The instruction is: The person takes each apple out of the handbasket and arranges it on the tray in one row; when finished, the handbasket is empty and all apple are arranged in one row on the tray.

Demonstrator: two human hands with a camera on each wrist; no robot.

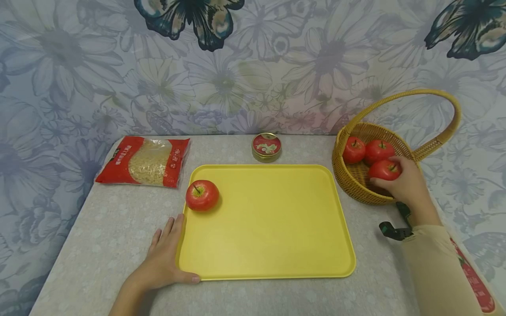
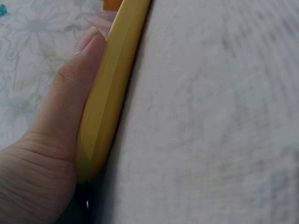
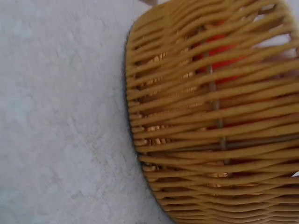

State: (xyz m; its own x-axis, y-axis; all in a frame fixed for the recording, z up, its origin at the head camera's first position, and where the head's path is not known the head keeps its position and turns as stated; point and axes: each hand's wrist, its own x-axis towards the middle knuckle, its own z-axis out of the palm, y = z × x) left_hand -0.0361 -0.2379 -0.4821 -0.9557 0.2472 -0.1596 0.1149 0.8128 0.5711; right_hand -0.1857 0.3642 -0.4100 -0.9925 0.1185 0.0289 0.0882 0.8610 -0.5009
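Note:
My right hand [image 1: 408, 186] grips a red apple [image 1: 382, 170] inside the wicker basket [image 1: 348, 186], thumb on the near side and fingers on the far side. Two more apples, one at the left [image 1: 354, 150] and one behind [image 1: 378, 150], lie in the same basket. In the right wrist view the basket's weave [image 3: 187, 116] mostly hides the red fruit. My left hand [image 1: 164, 263] rests against the near left corner of a yellow tray [image 1: 272, 228], its fingers straight along the side and its thumb [image 2: 70, 88] at the front edge. One apple [image 1: 202, 195] sits at the tray's far left corner.
Behind the tray stands a small round tin [image 1: 266, 148] with a red lid. A red and clear bag of pale grains [image 1: 144, 161] lies at the back left. The basket's tall handle [image 1: 439, 93] arches up at the right, near the patterned wall.

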